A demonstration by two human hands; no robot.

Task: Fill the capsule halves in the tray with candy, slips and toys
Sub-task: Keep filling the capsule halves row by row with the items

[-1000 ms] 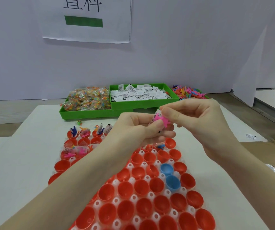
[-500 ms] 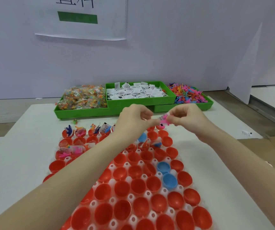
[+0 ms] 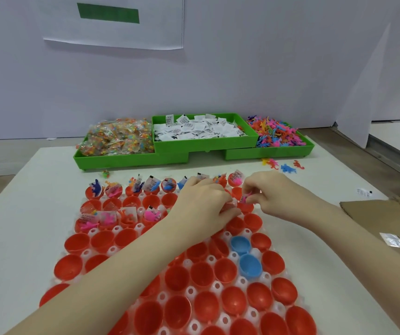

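**Head view: right hand lowering a pink toy into a red half at the tray's far right**

Head camera shows the right hand (image 3: 270, 197) pinching a small pink toy (image 3: 245, 199) with a bit of slip between thumb and fingertips, just above a red capsule half (image 3: 246, 207) in the second row. Which way the toy's long axis runs I cannot tell; too little shows past the fingers. Just beside it, the left hand (image 3: 203, 204) has its fingers curled down onto the tray (image 3: 214, 285), touching the neighbouring halves; whether it holds anything is hidden.

This looks like the placing step. The next move likely calls for easing the toy down into the cup and letting go without tipping the half.

Beyond the hands, the far row of halves already carries slips and toys. Toward the wrists the red halves and two blue halves (image 3: 245, 257) gape upward. Farther out sit green bins of candy (image 3: 117, 137), slips (image 3: 201, 129) and toys (image 3: 276, 134).
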